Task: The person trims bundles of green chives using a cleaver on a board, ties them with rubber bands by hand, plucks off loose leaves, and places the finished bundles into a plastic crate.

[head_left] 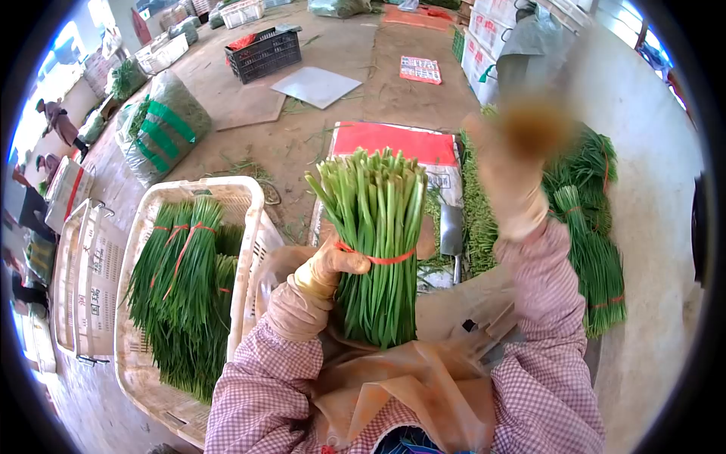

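Note:
My left hand [338,263] is closed around a thick bundle of green chives [382,250], held upright with the pale cut stalks at the top. A red tie circles the bundle near my thumb. My right hand [508,178] is raised at the right and smeared by motion. In front of it is a blurred tool with a round brown end [537,127]; its kind cannot be made out. Below, a grey flat blade with a thin metal handle [451,231] lies beside loose chive stalks [478,219].
At my left stands a white plastic crate [253,198] with several tied chive bundles [189,257]. More bundles [594,257] lie at my right, beside a pale wall [650,227]. Farther off are a black crate [263,57], a stuffed sack [162,125], stacked white boxes [488,38] and several people at the left.

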`<state>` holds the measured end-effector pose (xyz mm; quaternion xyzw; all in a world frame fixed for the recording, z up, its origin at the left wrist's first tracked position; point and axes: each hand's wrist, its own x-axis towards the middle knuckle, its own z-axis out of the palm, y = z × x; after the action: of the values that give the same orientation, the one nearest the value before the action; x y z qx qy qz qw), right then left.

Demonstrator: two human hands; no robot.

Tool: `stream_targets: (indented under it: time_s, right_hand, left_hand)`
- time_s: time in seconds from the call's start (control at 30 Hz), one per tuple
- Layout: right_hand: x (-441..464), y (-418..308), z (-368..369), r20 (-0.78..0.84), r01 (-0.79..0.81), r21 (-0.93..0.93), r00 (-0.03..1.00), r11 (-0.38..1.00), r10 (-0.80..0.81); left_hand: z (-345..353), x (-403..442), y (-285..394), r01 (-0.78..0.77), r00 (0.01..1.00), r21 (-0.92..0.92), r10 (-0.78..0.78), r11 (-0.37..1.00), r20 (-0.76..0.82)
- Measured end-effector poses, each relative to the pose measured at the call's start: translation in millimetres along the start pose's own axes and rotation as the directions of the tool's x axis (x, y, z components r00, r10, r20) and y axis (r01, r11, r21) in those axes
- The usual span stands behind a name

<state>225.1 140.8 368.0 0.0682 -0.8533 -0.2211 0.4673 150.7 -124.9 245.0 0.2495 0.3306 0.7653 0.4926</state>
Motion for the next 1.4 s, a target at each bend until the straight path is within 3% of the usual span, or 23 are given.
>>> stream_targets:
  time_s: [0.13, 0.2, 0.27, 0.3, 0.37, 0.43, 0.47, 0.53, 0.6, 0.7, 0.77, 0.83, 0.9, 0.93, 0.97, 1.0, 1.03, 1.1, 1.17, 1.2, 1.23, 1.3, 1.4]
  right_hand:
    - [-4, 34, 5, -0.161, -0.009, 0.066, 0.987, 0.998, 0.019]
    - [-2, -23, -42, 0.177, -0.386, 0.716, 0.906, 0.582, 0.383]
    - [-5, -54, -73, 0.5, -0.547, 0.762, 0.837, 0.346, 0.223]
    - [-11, -61, -72, 0.494, -0.537, 0.777, 0.844, 0.328, 0.21]
    - [-15, -78, -53, 0.342, -0.344, 0.546, 0.924, 0.763, 0.172]
    - [-21, -69, -34, 0.155, -0.102, 0.571, 0.988, 0.814, 0.015]
    - [-28, -68, -27, 0.169, -0.265, 0.797, 0.961, 0.542, 0.221]
    - [-19, -46, -33, 0.475, -0.68, 0.594, 0.727, 0.429, 0.495]
    - [-22, -41, -44, 0.47, -0.705, 0.592, 0.695, 0.39, 0.544]
    - [-34, -67, -44, 0.463, -0.628, 0.714, 0.755, 0.31, 0.465]
    - [-32, -84, -36, 0.3, -0.375, 0.611, 0.925, 0.698, 0.234]
    - [-41, -83, -31, 0.331, -0.391, 0.646, 0.917, 0.655, 0.221]
    - [-45, -66, -27, 0.589, -0.584, 0.648, 0.791, 0.489, 0.163]
    - [-42, -58, -32, 0.772, -0.822, 0.569, 0.525, -0.021, 0.359]
    - [-50, -45, -26, 0.68, -0.708, 0.69, 0.563, -0.15, 0.47]
    - [-64, -30, -12, 0.618, -0.593, 0.767, 0.581, -0.245, 0.53]
    - [-64, -29, -7, 0.56, -0.464, 0.824, 0.578, -0.326, 0.594]
    - [-61, -64, -5, 0.627, -0.55, 0.766, 0.526, -0.332, 0.575]
    - [-118, -89, 32, 0.825, -0.791, 0.564, 0.552, -0.236, 0.12]
    - [-116, -111, 19, 0.775, -0.775, 0.63, 0.623, -0.053, 0.106]
    - [-135, -141, 36, 0.748, -0.693, 0.66, 0.639, -0.29, 0.179]
    - [-125, -150, 27, 0.885, -0.569, 0.404, 0.442, -0.717, 0.147]
    - [-142, -139, 25, 0.906, -0.595, 0.237, 0.421, -0.768, -0.046]
  left_hand:
    - [-15, 12, -12, -0.106, 0.994, 0.289, 0.103, 0.951, 0.027]
    - [-1, 15, -9, -0.096, 0.995, 0.234, 0.101, 0.967, -0.008]
    - [33, 11, 10, 0.009, 0.999, 0.087, -0.004, 0.996, -0.05]
    - [35, 12, 6, 0.002, 0.997, 0.097, 0.005, 0.995, -0.073]
    - [30, 15, 3, -0.112, 0.983, 0.271, 0.147, 0.956, -0.113]
    - [21, 18, -3, -0.076, 0.988, 0.355, 0.118, 0.932, -0.097]
    - [19, 19, -5, -0.035, 0.988, 0.339, 0.084, 0.94, -0.131]
    - [20, 22, -9, -0.117, 0.983, 0.34, 0.158, 0.933, -0.094]
    - [17, 28, -10, -0.207, 0.967, 0.356, 0.245, 0.911, -0.066]
    - [10, 28, -12, -0.017, 0.969, 0.481, 0.133, 0.876, -0.208]
    - [18, 32, -15, -0.183, 0.945, 0.463, 0.285, 0.867, -0.16]
    - [11, 31, -18, -0.021, 0.96, 0.549, 0.169, 0.835, -0.221]
    - [-2, 40, -42, -0.105, 0.949, 0.588, 0.258, 0.802, -0.182]
    - [5, 39, -29, -0.191, 0.933, 0.62, 0.336, 0.761, -0.126]
    - [14, 31, -19, -0.009, 0.944, 0.684, 0.231, 0.73, -0.235]
    - [16, 31, -19, -0.081, 0.93, 0.627, 0.285, 0.775, -0.232]
    - [18, 34, -22, -0.152, 0.914, 0.561, 0.332, 0.814, -0.234]
    - [-2, 51, -34, -0.139, 0.878, 0.576, 0.369, 0.805, -0.304]
    - [10, 47, -21, 0.023, 0.855, 0.603, 0.297, 0.798, -0.425]
    - [11, 51, -22, 0.111, 0.842, 0.615, 0.255, 0.78, -0.475]
    - [21, 44, -9, 0.114, 0.886, 0.618, 0.202, 0.778, -0.418]
    - [25, 26, 19, 0.136, 0.949, 0.627, 0.081, 0.767, -0.305]
    - [-5, 29, 24, 0.079, 0.993, 0.429, -0.035, 0.9, -0.11]
